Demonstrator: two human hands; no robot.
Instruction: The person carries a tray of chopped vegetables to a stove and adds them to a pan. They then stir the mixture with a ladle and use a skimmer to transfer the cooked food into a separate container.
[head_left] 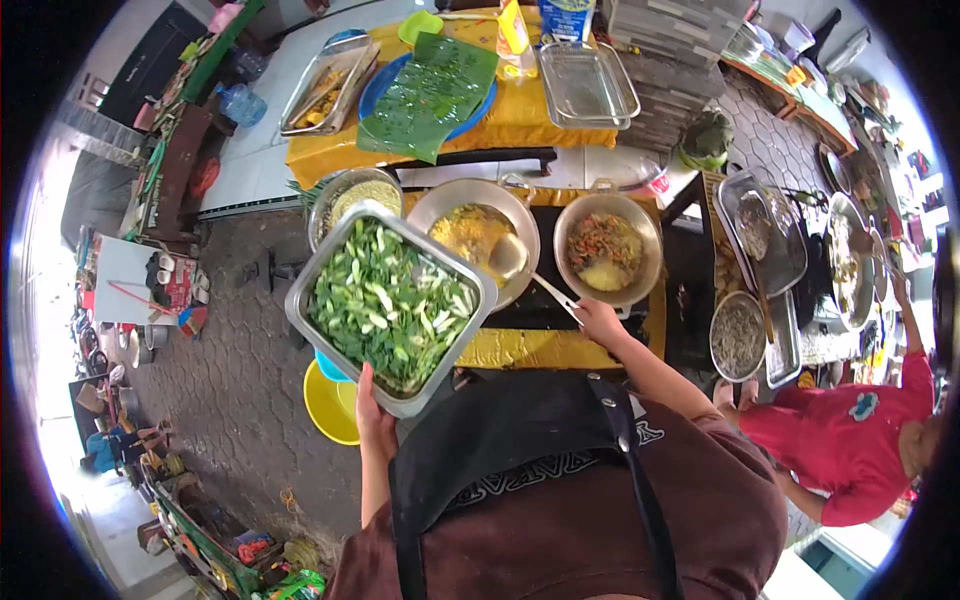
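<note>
My left hand [372,408] grips the near rim of a steel tray [310,290] heaped with chopped green vegetables [385,300] and holds it up, tilted, in front of me. My right hand [598,320] holds the handle of a metal ladle [508,256] whose bowl rests in a wide pan of yellow food [470,232]. To the right of that pan stands a second pan [608,250] with mixed orange and green food and a yellow lump.
A yellow-clothed table behind holds a banana leaf [430,92] on a blue plate, a tray of fried food [325,90] and an empty glass dish [585,85]. A person in red [850,440] works at trays on the right. A yellow basin [330,405] sits on the paved ground.
</note>
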